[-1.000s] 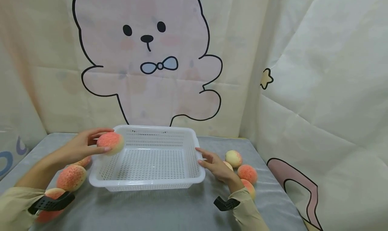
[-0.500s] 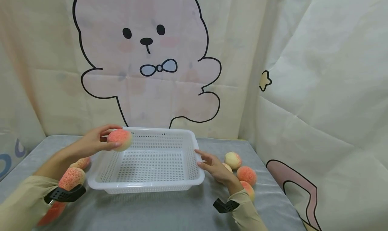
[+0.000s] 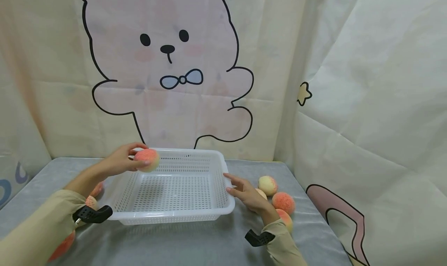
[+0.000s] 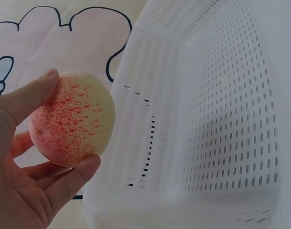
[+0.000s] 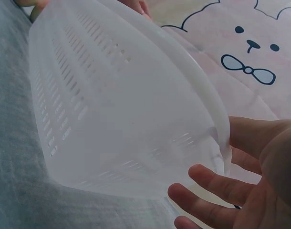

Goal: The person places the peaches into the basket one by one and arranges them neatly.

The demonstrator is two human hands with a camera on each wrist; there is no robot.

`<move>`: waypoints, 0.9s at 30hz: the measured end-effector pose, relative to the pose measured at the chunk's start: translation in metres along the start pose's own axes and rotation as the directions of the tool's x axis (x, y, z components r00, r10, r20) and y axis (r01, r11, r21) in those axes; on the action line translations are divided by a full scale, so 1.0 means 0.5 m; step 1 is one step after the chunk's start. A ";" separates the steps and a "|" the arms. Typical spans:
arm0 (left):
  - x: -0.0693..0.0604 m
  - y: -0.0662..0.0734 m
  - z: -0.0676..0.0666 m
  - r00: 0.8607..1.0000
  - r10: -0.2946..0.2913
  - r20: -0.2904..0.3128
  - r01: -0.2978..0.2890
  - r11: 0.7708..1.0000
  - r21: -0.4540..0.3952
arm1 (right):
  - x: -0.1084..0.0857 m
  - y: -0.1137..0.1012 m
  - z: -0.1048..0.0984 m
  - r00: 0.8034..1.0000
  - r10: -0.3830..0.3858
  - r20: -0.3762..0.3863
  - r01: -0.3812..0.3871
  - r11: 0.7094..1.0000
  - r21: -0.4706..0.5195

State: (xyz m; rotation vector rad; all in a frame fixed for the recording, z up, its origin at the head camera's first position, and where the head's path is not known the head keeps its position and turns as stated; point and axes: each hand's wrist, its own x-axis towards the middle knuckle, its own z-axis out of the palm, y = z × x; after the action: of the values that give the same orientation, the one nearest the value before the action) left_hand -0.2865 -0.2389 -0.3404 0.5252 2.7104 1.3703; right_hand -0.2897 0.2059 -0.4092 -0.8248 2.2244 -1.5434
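Observation:
My left hand (image 3: 122,160) holds a fuzzy-looking peach (image 3: 148,160), pink fading to pale yellow, above the left back part of a white plastic basket (image 3: 171,211). Seen from the left wrist, the thumb and fingertips pinch the peach (image 4: 74,119) from opposite sides, apart from the slotted basket wall (image 4: 150,114). At the basket's right side, my right hand (image 3: 249,194) holds the rim. In the right wrist view, thumb and index finger lie at the rim (image 5: 217,105), while the other fingers spread loosely outside the wall. The basket shows nothing inside.
Several peaches (image 3: 283,203) lie on the grey cloth-covered table (image 3: 181,244) right of the basket, partly behind the right hand. More peaches (image 3: 64,246) lie at the left, partly hidden by the left forearm. A printed cloth backdrop (image 3: 188,114) hangs behind.
My left hand has carried the peach rightward and slightly up, from the basket's left rim to over its inside. The right hand stays at the rim. The view has shifted slightly.

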 end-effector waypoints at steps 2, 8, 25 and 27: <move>0.009 -0.002 0.004 1.000 -0.003 0.006 0.003 1.000 0.015 | 0.000 0.002 0.000 1.000 0.000 0.001 0.000 1.000 -0.002; 0.029 -0.005 0.016 0.999 -0.033 0.004 0.033 0.997 0.071 | 0.000 0.004 0.004 1.000 0.010 -0.003 -0.010 1.000 -0.008; 0.067 -0.025 0.064 0.964 -0.247 0.098 0.244 0.969 0.043 | 0.000 -0.002 0.002 1.000 0.017 0.003 -0.017 1.000 0.004; 0.068 -0.026 0.066 0.960 -0.266 0.089 0.262 0.963 0.056 | 0.000 -0.003 0.003 1.000 0.016 0.000 -0.016 1.000 0.002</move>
State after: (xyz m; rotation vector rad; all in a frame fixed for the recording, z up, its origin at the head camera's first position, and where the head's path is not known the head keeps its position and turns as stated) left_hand -0.3153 -0.2095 -0.3674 0.2132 2.6218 1.1881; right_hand -0.2883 0.2044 -0.4087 -0.8038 2.2242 -1.5380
